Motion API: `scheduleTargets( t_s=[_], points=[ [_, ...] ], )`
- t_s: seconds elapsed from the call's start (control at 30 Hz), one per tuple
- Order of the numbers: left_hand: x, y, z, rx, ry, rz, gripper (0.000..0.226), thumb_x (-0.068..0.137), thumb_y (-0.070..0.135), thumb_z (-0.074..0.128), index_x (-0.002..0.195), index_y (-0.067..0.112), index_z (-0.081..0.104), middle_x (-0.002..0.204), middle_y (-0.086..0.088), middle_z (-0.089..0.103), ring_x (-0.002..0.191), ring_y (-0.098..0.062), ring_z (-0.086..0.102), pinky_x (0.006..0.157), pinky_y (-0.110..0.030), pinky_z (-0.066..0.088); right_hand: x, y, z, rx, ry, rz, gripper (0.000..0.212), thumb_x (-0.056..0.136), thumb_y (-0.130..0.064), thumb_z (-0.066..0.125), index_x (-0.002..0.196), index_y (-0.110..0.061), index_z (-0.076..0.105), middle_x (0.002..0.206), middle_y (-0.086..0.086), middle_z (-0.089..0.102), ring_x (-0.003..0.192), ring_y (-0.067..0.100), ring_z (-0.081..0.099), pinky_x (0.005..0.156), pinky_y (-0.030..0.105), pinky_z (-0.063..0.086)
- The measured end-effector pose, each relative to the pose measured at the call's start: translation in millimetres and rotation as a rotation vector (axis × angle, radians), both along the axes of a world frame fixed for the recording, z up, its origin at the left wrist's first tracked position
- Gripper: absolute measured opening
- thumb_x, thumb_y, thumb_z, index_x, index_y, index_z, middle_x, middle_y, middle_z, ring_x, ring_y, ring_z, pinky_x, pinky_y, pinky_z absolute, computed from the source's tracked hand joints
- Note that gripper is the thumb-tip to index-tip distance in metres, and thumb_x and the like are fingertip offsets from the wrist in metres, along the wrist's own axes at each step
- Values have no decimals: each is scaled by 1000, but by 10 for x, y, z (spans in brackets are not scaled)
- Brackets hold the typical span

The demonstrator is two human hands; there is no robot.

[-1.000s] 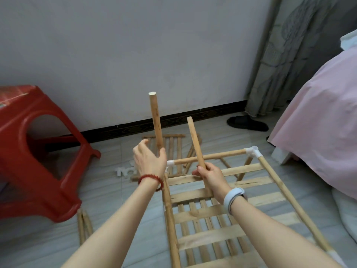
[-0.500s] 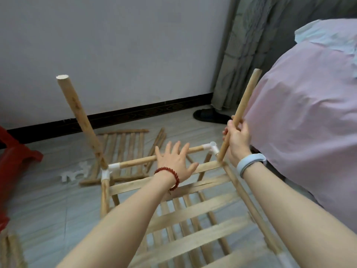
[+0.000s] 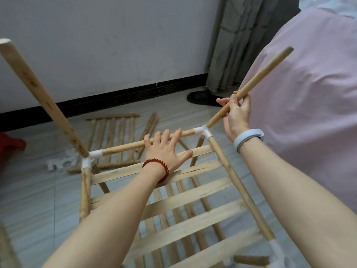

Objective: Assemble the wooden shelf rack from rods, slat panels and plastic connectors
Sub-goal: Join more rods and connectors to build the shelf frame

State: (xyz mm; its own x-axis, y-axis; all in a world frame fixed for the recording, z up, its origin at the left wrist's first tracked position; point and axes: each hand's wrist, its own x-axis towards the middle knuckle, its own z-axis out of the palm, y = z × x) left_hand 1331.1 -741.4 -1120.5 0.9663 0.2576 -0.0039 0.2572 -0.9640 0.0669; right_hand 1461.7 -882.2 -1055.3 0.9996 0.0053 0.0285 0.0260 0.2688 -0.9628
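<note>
The half-built wooden rack stands before me, its top slat panel (image 3: 193,202) framed by rods. My left hand (image 3: 166,151) rests flat, fingers spread, on the far cross rod (image 3: 123,147) and the first slat. My right hand (image 3: 236,113) grips an upright rod (image 3: 264,69) whose lower end sits in the white corner connector (image 3: 201,130) at the far right. At the far left corner, another rod (image 3: 38,97) rises slanted from a second white connector (image 3: 89,156).
A spare slat panel (image 3: 114,140) and loose rods (image 3: 149,126) lie on the tiled floor by the wall. White connectors (image 3: 59,161) lie left of them. A pink-covered bed (image 3: 309,93) is close on the right, a black slipper (image 3: 202,98) beyond, a red stool (image 3: 11,144) at left.
My left hand let go of the left upright rod and came to rest on the far cross rod. My right hand carried its rod to the right corner connector and set it in.
</note>
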Motion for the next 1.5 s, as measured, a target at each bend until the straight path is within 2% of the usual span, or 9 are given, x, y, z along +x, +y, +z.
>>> scheduleTargets(
  t_s=[0.13, 0.33, 0.57, 0.7, 1.0, 1.17, 1.27, 1.43, 1.5],
  points=[
    [1, -6, -5, -9, -5, 6, 73, 83, 74, 12, 146, 38, -1, 152, 1, 16, 138, -25, 14, 110, -52, 8, -17, 62, 1, -58, -37, 34, 16, 101, -18, 35, 96, -31, 43, 78, 2, 64, 95, 18, 67, 91, 38, 45],
    [12, 5, -10, -5, -9, 4, 73, 83, 74, 12, 146, 38, 0, 151, 1, 17, 138, -25, 15, 110, -52, 7, -70, 1, 56, -325, -137, 140, 13, 101, -16, 34, 101, -28, 40, 78, -1, 56, 82, 15, 64, 84, 34, 52],
    [11, 8, -33, 5, -27, 5, 74, 82, 75, 11, 145, 38, 3, 148, 2, 21, 135, -23, 19, 109, -50, 10, -155, 101, 111, -654, -250, 351, 10, 99, -11, 39, 106, -17, 44, 82, -2, 58, 95, 20, 62, 93, 39, 48],
    [16, 9, -34, 6, -48, -2, 73, 83, 74, 12, 146, 38, 4, 148, 3, 22, 134, -22, 20, 109, -49, 10, -188, 40, 41, -613, -262, 283, 9, 98, -13, 44, 97, -22, 46, 84, -2, 61, 95, 19, 63, 92, 40, 51],
    [-5, 17, -50, -8, -55, -6, 72, 83, 74, 15, 145, 38, 7, 144, 3, 26, 133, -22, 21, 108, -49, 12, -322, 200, -103, -629, -276, 47, 7, 98, -18, 45, 103, -16, 48, 88, 4, 61, 88, 18, 63, 78, 30, 52],
    [15, 24, 62, -102, 85, -21, 75, 84, 74, 20, 147, 38, -3, 157, 3, 3, 144, -22, -5, 111, -54, -6, -409, 240, -38, -666, -192, 15, 14, 98, -21, 44, 110, -15, 49, 93, 10, 62, 85, 20, 61, 73, 32, 50],
    [-8, 90, 209, -179, 174, -61, 76, 87, 66, 32, 148, 35, -2, 158, 4, -2, 144, -21, -9, 113, -53, -7, -479, 236, 108, -683, -87, 66, 16, 99, -23, 43, 111, -15, 50, 98, 9, 59, 86, 19, 58, 74, 31, 49],
    [-262, 288, 530, -350, 36, -16, 49, 93, 42, 44, 138, 24, 40, 146, 1, 35, 136, -18, 28, 115, -50, 13, -702, 306, 188, -748, 260, 119, 37, 96, -15, 42, 133, -9, 39, 120, 10, 53, 105, 27, 54, 88, 39, 45],
    [-554, 428, 683, -387, -59, -10, 41, 94, 39, 46, 131, 23, 50, 136, 2, 45, 123, -16, 44, 108, -42, 31, -944, 394, 154, -780, 226, 138, 45, 95, -13, 39, 140, -10, 33, 132, 11, 47, 106, 27, 53, 94, 41, 45]
  ],
)
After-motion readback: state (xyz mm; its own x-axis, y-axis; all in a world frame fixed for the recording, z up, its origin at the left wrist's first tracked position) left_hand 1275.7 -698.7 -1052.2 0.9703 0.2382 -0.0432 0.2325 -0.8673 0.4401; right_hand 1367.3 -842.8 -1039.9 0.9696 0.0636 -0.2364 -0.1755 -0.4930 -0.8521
